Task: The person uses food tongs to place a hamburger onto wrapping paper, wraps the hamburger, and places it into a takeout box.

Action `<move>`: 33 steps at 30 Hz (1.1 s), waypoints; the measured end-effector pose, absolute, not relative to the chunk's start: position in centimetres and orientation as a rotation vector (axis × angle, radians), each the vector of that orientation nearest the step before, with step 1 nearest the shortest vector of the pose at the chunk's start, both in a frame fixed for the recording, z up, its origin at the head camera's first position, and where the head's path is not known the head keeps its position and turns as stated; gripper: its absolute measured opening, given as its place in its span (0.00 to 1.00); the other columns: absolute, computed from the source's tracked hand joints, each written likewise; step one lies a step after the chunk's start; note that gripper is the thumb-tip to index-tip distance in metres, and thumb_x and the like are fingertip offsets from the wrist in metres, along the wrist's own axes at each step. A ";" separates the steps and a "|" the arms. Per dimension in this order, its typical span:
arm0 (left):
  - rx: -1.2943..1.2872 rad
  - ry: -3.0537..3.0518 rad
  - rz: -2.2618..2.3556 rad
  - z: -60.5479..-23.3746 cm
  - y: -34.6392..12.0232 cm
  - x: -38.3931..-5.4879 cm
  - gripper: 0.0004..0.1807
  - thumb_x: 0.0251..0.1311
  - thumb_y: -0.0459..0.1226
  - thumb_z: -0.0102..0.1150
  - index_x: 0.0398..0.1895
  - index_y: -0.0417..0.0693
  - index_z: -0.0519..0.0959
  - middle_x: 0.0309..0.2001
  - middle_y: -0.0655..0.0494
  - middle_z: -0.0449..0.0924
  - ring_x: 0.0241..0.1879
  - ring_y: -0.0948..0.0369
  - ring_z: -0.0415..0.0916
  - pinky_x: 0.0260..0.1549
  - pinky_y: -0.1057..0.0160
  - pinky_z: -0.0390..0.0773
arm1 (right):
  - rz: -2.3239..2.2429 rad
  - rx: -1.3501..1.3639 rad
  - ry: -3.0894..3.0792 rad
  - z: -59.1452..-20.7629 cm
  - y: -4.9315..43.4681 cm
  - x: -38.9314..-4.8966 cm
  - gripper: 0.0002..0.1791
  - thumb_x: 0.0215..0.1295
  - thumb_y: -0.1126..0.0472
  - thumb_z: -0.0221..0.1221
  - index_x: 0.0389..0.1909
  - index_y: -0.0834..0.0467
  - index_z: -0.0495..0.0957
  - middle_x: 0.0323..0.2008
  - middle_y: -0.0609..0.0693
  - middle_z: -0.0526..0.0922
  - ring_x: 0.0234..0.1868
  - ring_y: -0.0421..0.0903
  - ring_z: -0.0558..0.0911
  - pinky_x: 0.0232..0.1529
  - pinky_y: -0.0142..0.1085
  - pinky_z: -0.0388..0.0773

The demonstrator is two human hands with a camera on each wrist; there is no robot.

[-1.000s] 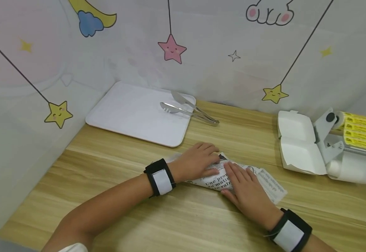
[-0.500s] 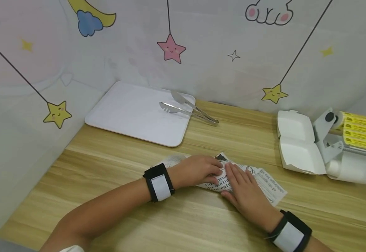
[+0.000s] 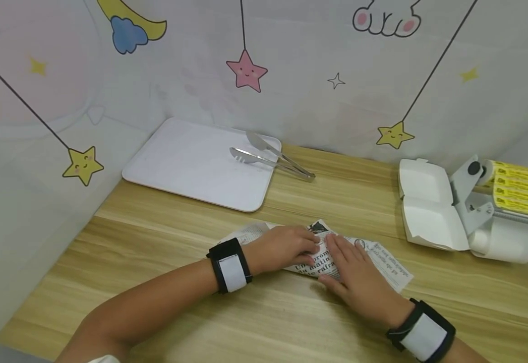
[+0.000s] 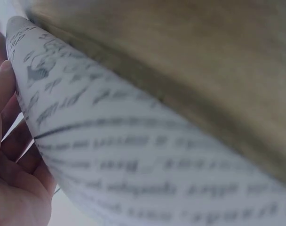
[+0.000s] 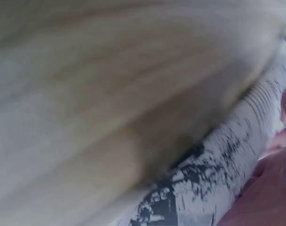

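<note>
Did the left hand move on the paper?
Yes. The left hand slid toward the person, farther from the white tray, which stayed put, baring more of the newspaper-print wrap behind it.

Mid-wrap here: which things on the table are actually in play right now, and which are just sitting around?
In play:
left hand, on the newsprint wrap
right hand, flat on the newsprint wrap
newsprint wrap

Lying about:
white tray
tongs
open white box
label dispenser

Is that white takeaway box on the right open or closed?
Open: the white box lies with its lid folded back, showing both empty halves, beside the label dispenser.
</note>
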State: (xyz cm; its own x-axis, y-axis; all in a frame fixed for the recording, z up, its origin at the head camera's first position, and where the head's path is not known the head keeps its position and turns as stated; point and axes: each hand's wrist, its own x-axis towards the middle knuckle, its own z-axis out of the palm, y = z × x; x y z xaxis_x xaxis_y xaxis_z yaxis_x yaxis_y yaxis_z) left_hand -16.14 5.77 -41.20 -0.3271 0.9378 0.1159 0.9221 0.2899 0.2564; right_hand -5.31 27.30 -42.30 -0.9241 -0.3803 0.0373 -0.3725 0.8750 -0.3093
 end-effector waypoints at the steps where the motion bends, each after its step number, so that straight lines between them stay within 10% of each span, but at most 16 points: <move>1: 1.788 2.477 0.434 -41.2 5.8 -16.1 0.16 0.71 0.48 0.59 0.51 0.49 0.86 0.59 0.53 0.82 0.62 0.59 0.77 0.65 0.63 0.71 | -0.530 -0.583 3.021 -41.9 27.5 -5.5 0.43 0.75 0.45 0.57 0.78 0.68 0.54 0.76 0.66 0.58 0.76 0.63 0.58 0.72 0.64 0.53; 7: 1.795 2.485 0.476 -41.5 5.6 -16.2 0.17 0.71 0.48 0.60 0.52 0.49 0.86 0.59 0.53 0.82 0.62 0.57 0.76 0.64 0.63 0.72 | -0.811 -0.305 3.169 -39.7 28.5 -5.5 0.15 0.72 0.57 0.62 0.52 0.62 0.80 0.51 0.58 0.81 0.52 0.55 0.79 0.52 0.51 0.77; 13: 1.777 2.485 0.505 -41.5 5.6 -16.3 0.17 0.71 0.48 0.60 0.52 0.49 0.85 0.60 0.53 0.82 0.63 0.58 0.76 0.64 0.63 0.72 | -1.180 0.145 2.919 -39.5 28.0 -2.8 0.10 0.75 0.56 0.59 0.36 0.58 0.80 0.27 0.45 0.78 0.26 0.39 0.74 0.28 0.31 0.72; 18: 1.772 2.482 0.510 -41.5 5.6 -16.2 0.17 0.71 0.48 0.60 0.52 0.48 0.86 0.60 0.53 0.82 0.63 0.58 0.76 0.64 0.63 0.71 | -1.541 0.361 2.370 -40.8 27.5 -0.7 0.20 0.81 0.54 0.50 0.45 0.69 0.79 0.35 0.53 0.85 0.35 0.42 0.84 0.36 0.35 0.82; 25: 1.736 2.474 0.521 -41.4 5.3 -16.3 0.19 0.70 0.48 0.60 0.55 0.46 0.85 0.62 0.52 0.80 0.64 0.57 0.74 0.65 0.62 0.71 | -2.157 0.570 1.765 -41.9 26.9 -0.2 0.29 0.84 0.55 0.41 0.70 0.76 0.53 0.63 0.67 0.75 0.57 0.46 0.83 0.59 0.41 0.79; 33: 1.729 2.481 0.545 -41.7 5.4 -16.2 0.19 0.70 0.48 0.61 0.54 0.47 0.85 0.62 0.52 0.80 0.64 0.58 0.75 0.65 0.63 0.70 | -2.449 0.669 1.758 -43.6 25.1 -0.9 0.32 0.82 0.53 0.47 0.72 0.68 0.49 0.56 0.47 0.78 0.55 0.39 0.82 0.61 0.37 0.77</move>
State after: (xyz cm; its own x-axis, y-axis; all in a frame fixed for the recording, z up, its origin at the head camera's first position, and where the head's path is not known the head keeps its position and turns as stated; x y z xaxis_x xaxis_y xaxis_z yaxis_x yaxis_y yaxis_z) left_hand -16.16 5.37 -41.67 -0.3652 0.9198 0.1434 0.8952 0.3048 0.3251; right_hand -0.93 25.07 -43.56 -0.9047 0.2044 -0.3738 0.2887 -0.3510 -0.8907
